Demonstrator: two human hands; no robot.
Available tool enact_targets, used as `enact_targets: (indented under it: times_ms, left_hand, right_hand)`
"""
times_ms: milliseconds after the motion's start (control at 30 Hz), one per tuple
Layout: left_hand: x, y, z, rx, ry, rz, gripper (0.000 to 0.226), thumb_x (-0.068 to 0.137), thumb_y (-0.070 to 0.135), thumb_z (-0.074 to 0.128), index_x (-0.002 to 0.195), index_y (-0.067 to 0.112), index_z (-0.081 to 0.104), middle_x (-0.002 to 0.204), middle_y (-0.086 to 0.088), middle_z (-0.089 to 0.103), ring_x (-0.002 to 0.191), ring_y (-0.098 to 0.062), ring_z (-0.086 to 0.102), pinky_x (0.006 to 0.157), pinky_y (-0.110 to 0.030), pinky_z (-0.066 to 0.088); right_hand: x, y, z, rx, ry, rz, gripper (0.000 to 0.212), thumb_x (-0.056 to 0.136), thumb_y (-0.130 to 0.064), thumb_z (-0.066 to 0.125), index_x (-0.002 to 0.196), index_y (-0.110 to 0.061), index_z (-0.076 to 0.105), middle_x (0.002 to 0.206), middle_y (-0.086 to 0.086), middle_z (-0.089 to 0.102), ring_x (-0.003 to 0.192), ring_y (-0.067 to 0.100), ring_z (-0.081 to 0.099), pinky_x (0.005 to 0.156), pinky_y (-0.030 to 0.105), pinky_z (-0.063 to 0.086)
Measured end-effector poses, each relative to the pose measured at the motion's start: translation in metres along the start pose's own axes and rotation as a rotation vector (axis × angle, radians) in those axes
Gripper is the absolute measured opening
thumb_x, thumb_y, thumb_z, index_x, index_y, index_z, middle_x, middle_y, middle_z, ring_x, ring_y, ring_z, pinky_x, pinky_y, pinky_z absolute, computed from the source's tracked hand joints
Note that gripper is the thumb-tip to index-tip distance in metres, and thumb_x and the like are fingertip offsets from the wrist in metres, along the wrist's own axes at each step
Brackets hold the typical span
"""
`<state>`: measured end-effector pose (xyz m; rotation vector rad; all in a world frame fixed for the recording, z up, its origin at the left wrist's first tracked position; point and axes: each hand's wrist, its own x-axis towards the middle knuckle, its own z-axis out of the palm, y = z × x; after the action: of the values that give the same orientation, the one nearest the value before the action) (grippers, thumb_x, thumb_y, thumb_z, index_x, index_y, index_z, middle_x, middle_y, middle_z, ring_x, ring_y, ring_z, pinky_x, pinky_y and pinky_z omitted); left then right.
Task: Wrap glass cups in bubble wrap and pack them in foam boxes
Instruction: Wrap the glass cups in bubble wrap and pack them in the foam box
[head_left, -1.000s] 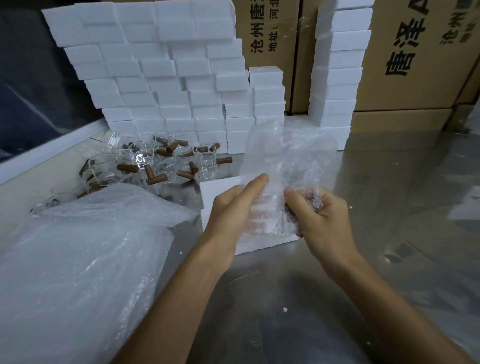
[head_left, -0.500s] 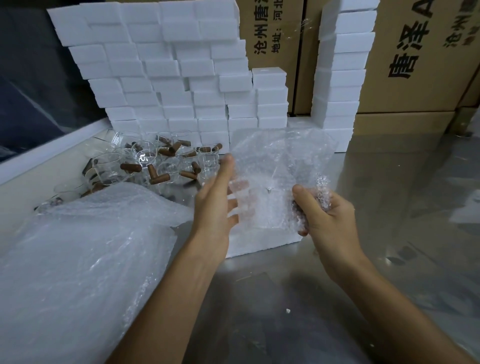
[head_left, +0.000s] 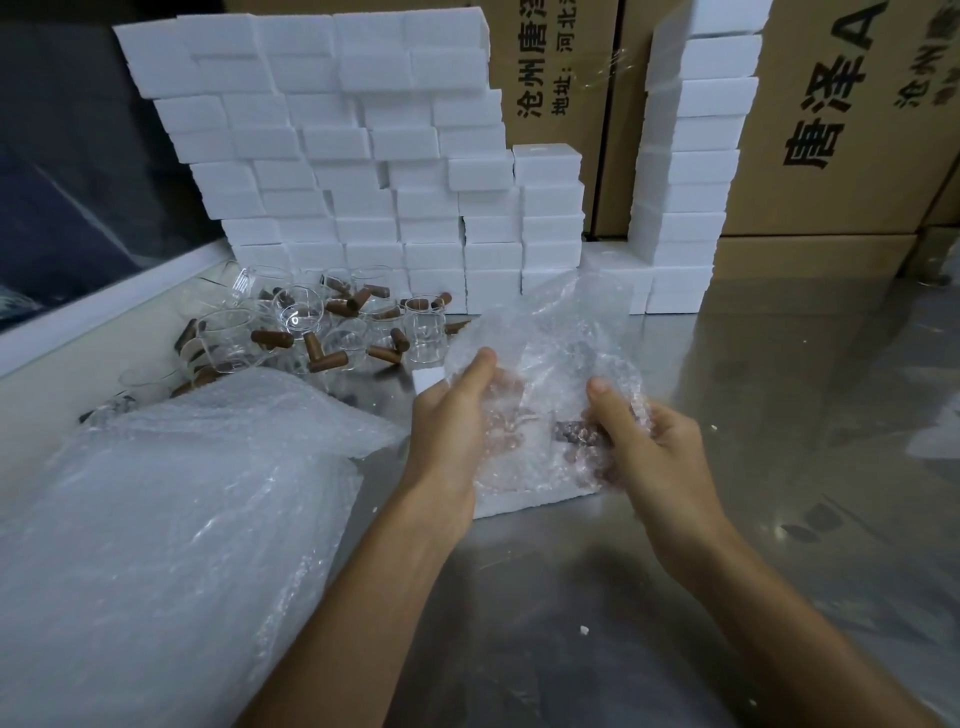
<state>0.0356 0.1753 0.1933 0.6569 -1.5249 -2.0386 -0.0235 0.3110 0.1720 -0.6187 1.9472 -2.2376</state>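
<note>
A shiny metal table filled most of the view, and big brown cardboard boxes with dark printed letters stood along the back. In front of them was a tall wall of stacked white foam boxes, with a thinner tower of foam boxes to its right. A large heap of bubble wrap lay on the left side of the table. Behind that heap sat a jumble of glass cups with brown handles — some upright, some tipped over. Near the middle, one white foam box rested on the table, mostly hidden. Above it, both hands held a sheet of bubble wrap bunched around a cup, of which only the brown handle showed through the plastic. The left hand was curled around the left side of the bundle, thumb on top. The right hand gripped the right side — its fingers were closed on the wrap and the handle. Tiny white foam crumbs dotted the table near the arms.
</note>
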Motion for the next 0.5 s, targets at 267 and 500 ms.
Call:
enact_targets:
  times_ms: [267, 500]
  left_hand:
    - [0.0, 0.005, -0.004, 0.025, 0.012, 0.078, 0.033, 0.096, 0.054, 0.052, 0.093, 0.032, 0.077, 0.096, 0.008, 0.077, 0.091, -0.015, 0.074, 0.084, -0.044, 0.059]
    - [-0.003, 0.008, -0.006, -0.015, -0.133, -0.011, 0.051, 0.092, 0.059, 0.052, 0.128, 0.025, 0.064, 0.123, -0.003, 0.07, 0.116, -0.026, 0.065, 0.101, -0.051, 0.049]
  right_hand:
    - [0.005, 0.006, -0.012, -0.459, 0.156, -0.552, 0.037, 0.096, -0.034, 0.063, 0.128, -0.018, 0.056, 0.128, -0.007, 0.059, 0.119, 0.007, 0.057, 0.093, 0.025, 0.048]
    - [0.003, 0.013, -0.01, -0.681, -0.089, -0.587, 0.054, 0.097, -0.053, 0.046, 0.144, -0.026, 0.051, 0.122, -0.018, 0.065, 0.118, 0.005, 0.053, 0.099, 0.031, 0.042]
